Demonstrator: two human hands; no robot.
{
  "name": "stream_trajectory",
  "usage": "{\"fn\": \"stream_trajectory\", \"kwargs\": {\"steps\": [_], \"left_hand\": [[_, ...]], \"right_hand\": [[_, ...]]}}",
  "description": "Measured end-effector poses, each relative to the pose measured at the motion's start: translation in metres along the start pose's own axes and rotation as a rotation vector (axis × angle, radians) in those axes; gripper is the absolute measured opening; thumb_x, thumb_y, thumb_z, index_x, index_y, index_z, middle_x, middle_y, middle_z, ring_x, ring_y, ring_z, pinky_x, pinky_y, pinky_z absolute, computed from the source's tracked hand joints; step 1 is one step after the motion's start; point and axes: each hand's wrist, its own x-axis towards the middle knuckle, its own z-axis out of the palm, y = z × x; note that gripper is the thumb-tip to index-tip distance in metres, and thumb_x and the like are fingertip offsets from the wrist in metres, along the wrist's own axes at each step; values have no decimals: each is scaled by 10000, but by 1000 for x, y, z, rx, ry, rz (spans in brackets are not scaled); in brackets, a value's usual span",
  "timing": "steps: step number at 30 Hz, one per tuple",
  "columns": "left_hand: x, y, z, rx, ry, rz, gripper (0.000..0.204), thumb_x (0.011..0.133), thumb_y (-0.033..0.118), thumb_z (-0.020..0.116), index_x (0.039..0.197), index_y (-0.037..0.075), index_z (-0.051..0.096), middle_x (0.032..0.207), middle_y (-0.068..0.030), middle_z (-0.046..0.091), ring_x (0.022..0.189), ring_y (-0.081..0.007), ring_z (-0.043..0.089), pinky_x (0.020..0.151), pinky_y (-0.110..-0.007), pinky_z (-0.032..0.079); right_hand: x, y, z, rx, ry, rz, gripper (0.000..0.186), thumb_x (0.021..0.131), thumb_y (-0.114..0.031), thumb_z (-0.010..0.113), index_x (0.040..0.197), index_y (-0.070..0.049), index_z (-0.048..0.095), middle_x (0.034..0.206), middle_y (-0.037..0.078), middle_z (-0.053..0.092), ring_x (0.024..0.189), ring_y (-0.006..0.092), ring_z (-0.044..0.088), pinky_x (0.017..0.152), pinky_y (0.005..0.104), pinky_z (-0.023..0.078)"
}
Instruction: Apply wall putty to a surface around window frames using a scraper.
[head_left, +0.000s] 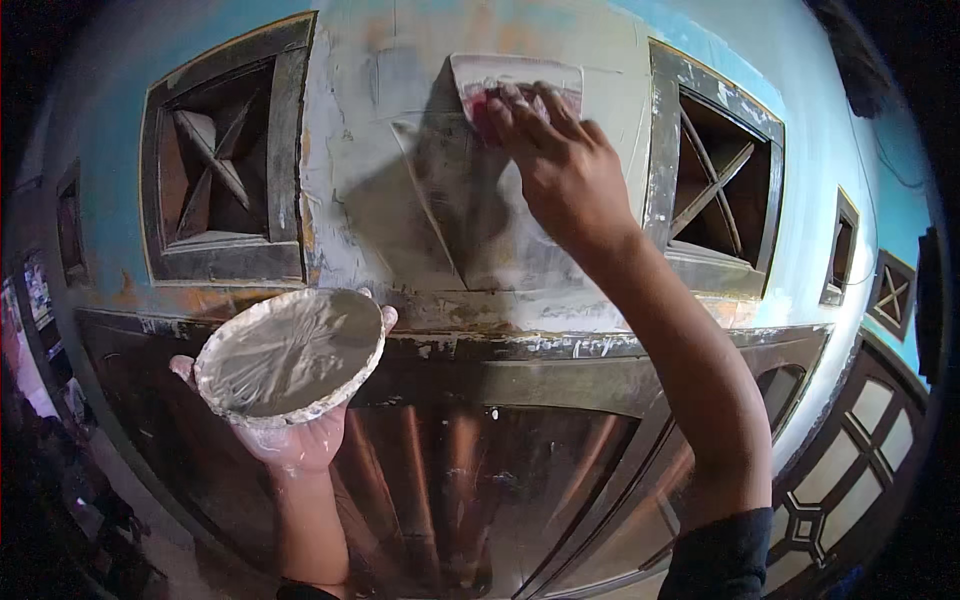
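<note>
My left hand [300,445] supports a round, putty-crusted bowl [290,355] from underneath at the lower left, its fingers round the rim; a thin layer of grey paste coats the inside. My right hand [570,180], raised at upper centre, grips a wide spreader [520,75] with white smears and some red, held against the wall [370,230]. The wall there has patchy pale filler, long ridges and my hand's shadow across it.
Two vents with crossed slats [215,160] [718,185] flank the patch. A dark wooden door [480,480] with a scuffed frame lies below. Pale blue wall, another panelled door [850,470] and a small vent [890,295] are at right; dim clutter at far left.
</note>
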Motion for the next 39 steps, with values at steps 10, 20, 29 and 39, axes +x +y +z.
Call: {"fn": "stream_trajectory", "kwargs": {"steps": [10, 20, 29, 39], "left_hand": [[5, -6, 0, -18, -18, 3, 1183, 869, 816, 519, 1584, -65, 185, 1618, -386, 132, 1484, -604, 110, 1192, -692, 250], [2, -8, 1, -29, -49, 7, 1180, 870, 817, 515, 1584, -63, 189, 1619, -383, 137, 1484, -601, 118, 1191, -693, 252], [3, -2, -4, -27, -55, 10, 1176, 871, 818, 512, 1584, -61, 193, 1619, -379, 142, 1483, -599, 124, 1190, -694, 253], [1, -2, -4, -41, -75, 6, 1173, 872, 819, 509, 1584, -58, 197, 1620, -376, 147, 1483, -596, 132, 1189, -695, 255]], "right_hand": [[-73, -51, -76, 218, -231, -152, 523, 836, -187, 681, 1338, -42, 660, 1407, 154, 601, 1460, 380, 425, 1102, 476, 445], [25, 36, -5, -53, -55, 28, 452, 934, -96, 562, 1376, -167, 624, 1342, 54, 660, 1284, 319, 599, 954, 443, 547], [-114, -76, -65, 260, -309, -127, 563, 845, -111, 651, 1403, -46, 609, 1461, 122, 565, 1440, 376, 455, 1092, 493, 449], [-9, 50, -39, -70, 100, -30, 471, 945, -28, 559, 1366, -225, 639, 1317, 43, 684, 1289, 293, 612, 867, 434, 578]]}}
